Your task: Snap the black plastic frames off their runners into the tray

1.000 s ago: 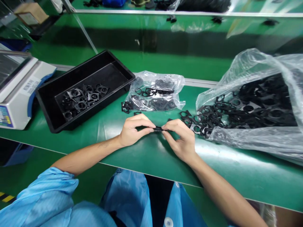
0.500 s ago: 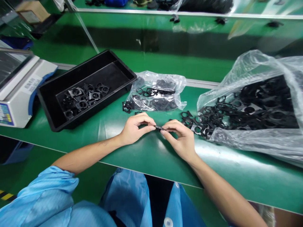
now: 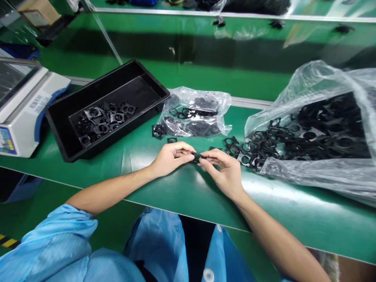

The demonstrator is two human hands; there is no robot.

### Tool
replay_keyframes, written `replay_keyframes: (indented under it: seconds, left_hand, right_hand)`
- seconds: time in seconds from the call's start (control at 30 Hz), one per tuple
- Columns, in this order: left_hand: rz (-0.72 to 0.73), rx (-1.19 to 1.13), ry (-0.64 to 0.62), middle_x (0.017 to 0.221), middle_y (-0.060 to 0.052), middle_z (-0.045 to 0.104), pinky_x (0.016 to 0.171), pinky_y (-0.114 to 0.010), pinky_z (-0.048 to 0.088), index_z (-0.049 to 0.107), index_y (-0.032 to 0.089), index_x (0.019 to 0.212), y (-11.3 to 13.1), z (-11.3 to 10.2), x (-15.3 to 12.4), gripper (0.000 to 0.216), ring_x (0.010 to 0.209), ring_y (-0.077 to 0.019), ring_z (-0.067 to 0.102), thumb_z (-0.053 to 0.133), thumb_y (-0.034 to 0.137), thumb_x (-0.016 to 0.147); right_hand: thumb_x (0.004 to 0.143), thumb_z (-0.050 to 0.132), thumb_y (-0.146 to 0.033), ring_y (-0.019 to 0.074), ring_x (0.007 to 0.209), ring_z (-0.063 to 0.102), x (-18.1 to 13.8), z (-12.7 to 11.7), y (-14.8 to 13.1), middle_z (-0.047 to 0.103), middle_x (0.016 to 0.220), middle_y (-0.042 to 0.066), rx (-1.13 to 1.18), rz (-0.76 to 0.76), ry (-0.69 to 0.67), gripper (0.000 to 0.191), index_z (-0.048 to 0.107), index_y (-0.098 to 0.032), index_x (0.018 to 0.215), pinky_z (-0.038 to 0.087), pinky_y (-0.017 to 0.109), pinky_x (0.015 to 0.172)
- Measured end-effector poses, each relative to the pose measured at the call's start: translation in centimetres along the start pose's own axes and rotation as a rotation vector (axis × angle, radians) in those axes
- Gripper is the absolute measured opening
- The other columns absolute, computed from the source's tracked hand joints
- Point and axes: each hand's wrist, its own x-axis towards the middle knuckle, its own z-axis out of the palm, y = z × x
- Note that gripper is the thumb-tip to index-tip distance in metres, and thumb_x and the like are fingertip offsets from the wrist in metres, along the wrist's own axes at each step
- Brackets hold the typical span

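Between both hands is a small black plastic part (image 3: pixel 196 157), its ends pinched by fingers and thumbs just above the green bench. My left hand (image 3: pixel 172 158) grips its left end, and my right hand (image 3: pixel 223 167) grips the right end. Fingers cover much of the part. Loose black plastic frames with round holes (image 3: pixel 245 158) lie close to the right hand, spilling from a large clear plastic bag (image 3: pixel 317 172). Behind the hands rests a smaller clear bag (image 3: pixel 202 100) holding similar black parts.
A black tray (image 3: pixel 117 139) with several square black pieces sits tilted at the left. Beside it stands a white and blue scale (image 3: pixel 23 113). A metal-edged shelf (image 3: pixel 188 13) runs across the back. The bench's front edge (image 3: pixel 164 208) passes below my forearms.
The black part has turned from edge-on to show more of its face and opening. My fingers have shifted slightly around it; both hands stay in about the same place.
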Motion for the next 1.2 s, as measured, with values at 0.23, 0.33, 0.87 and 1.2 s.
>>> replay_keyframes:
  seconds: [0.23, 0.33, 0.87, 1.2]
  left_hand:
    - [-0.113, -0.121, -0.029, 0.083, -0.009, 0.080, 0.070, -0.029, 0.064, 0.076, 0.012, 0.088, 0.8, -0.2, 0.0, 0.029, 0.072, -0.0189, 0.077, 0.082, 0.038, 0.079]
    - [-0.224, -0.200, -0.038, 0.082, -0.010, 0.080, 0.071, -0.031, 0.064, 0.078, 0.010, 0.088, 1.2, -0.3, 0.2, 0.034, 0.071, -0.0200, 0.076, 0.086, 0.040, 0.073]
    - [-0.353, -0.266, -0.087, 0.082, -0.007, 0.078, 0.075, -0.026, 0.060, 0.080, 0.013, 0.081, 1.5, -0.4, 0.1, 0.031, 0.075, -0.0164, 0.074, 0.092, 0.037, 0.064]
    - [-0.391, -0.338, -0.064, 0.071, -0.004, 0.074, 0.063, -0.025, 0.059, 0.076, 0.011, 0.078, 2.0, -0.2, 0.5, 0.038, 0.060, -0.0127, 0.069, 0.092, 0.042, 0.063]
  right_hand:
    - [0.085, 0.075, -0.044, 0.0161, 0.065, 0.072, 0.2, 0.0, -0.2, 0.072, 0.077, 0.002, 0.102, 0.083, -0.033, 0.025, 0.071, -0.020, 0.083, 0.061, 0.028, 0.066]
    - [0.084, 0.075, -0.047, 0.0157, 0.062, 0.071, 0.2, 0.1, -0.5, 0.072, 0.071, 0.002, 0.162, 0.149, -0.066, 0.029, 0.070, -0.019, 0.080, 0.060, 0.027, 0.064]
    - [0.074, 0.082, -0.051, 0.0148, 0.050, 0.067, 0.3, -0.1, -1.4, 0.070, 0.059, 0.002, 0.197, 0.329, 0.006, 0.036, 0.072, -0.017, 0.070, 0.058, 0.027, 0.055]
    - [0.073, 0.082, -0.053, 0.0133, 0.048, 0.065, 0.4, 0.1, -1.8, 0.070, 0.059, 0.002, 0.269, 0.348, -0.020, 0.039, 0.069, -0.017, 0.067, 0.058, 0.027, 0.054]
